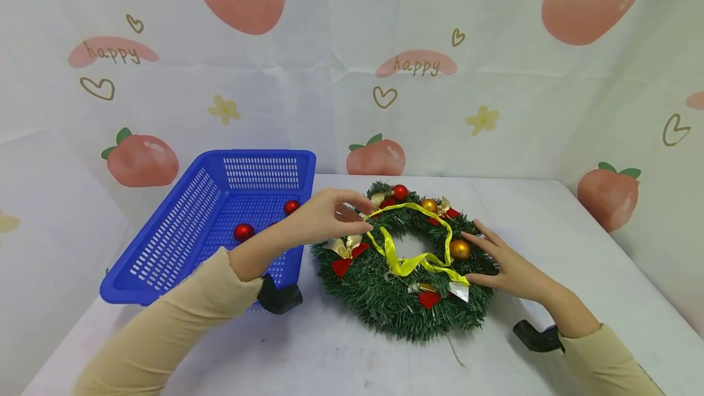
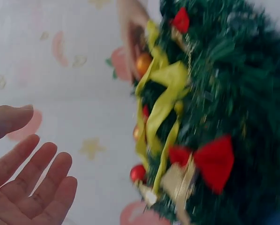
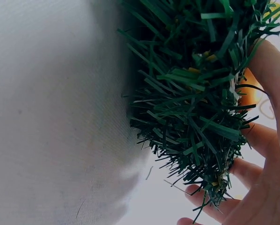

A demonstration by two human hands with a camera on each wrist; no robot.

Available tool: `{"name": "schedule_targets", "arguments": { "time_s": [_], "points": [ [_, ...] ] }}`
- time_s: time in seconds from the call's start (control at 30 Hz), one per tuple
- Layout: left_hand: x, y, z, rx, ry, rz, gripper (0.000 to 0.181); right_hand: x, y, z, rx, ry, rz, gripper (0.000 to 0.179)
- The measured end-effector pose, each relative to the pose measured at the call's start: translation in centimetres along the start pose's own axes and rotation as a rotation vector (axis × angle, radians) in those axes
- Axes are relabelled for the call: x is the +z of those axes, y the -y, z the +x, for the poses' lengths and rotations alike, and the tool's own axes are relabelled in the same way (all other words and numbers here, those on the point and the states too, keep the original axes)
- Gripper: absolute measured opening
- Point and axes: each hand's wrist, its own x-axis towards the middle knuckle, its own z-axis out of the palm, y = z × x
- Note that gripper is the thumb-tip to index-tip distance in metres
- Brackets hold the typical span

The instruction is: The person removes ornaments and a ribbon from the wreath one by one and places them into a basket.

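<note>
A green tinsel wreath lies on the table, dressed with red and gold bows, red balls and gold balls. A yellow ribbon loops loosely over its top around the centre hole. My left hand hovers above the wreath's left side, fingers relaxed and apart; the left wrist view shows the palm holding nothing. At the wreath's right edge, my right hand rests with spread fingers against the greenery, near a gold ball and the ribbon's end. In the right wrist view, greenery partly hides its fingertips.
To the left stands a blue plastic basket with red balls inside; my left forearm passes over its right side. A white table carries everything. Behind it hangs a printed cloth.
</note>
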Motion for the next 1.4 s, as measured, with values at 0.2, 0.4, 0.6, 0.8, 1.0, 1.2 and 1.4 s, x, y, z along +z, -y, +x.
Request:
{"name": "schedule_targets", "arguments": {
  "time_s": [0.2, 0.4, 0.6, 0.8, 1.0, 1.2, 1.4],
  "points": [
    [3.2, -0.7, 1.3, 0.044, 0.087, -0.018, 0.032, 0.0, 0.0, 0.0, 0.009, 0.003, 0.004, 0.075],
    [6.5, -1.5, 2.7, 0.068, 0.178, 0.017, 0.033, 0.0, 0.0, 0.0, 0.011, 0.006, 0.003, 0.074],
    [9.5, -1.7, 4.3, 0.093, 0.172, -0.007, 0.034, -0.1, 0.0, 0.0, 0.014, 0.011, 0.003, 0.073],
    [11.9, -1.3, 6.0, 0.087, 0.087, -0.048, 0.03, -0.2, 0.0, -0.1, 0.0, 0.002, 0.006, 0.073],
    [13.2, -0.8, 7.8, 0.04, 0.005, -0.01, 0.032, -0.2, 0.0, -0.2, -0.012, -0.011, 0.005, 0.072],
    [14.0, -0.1, 8.9, -0.061, -0.023, -0.013, 0.034, -0.1, 0.1, -0.1, 0.003, -0.001, 0.001, 0.072],
    [14.9, 0.6, 9.5, -0.095, -0.02, 0.02, 0.039, -0.1, 0.1, -0.1, -0.014, -0.007, -0.006, 0.073]
  ]
}}
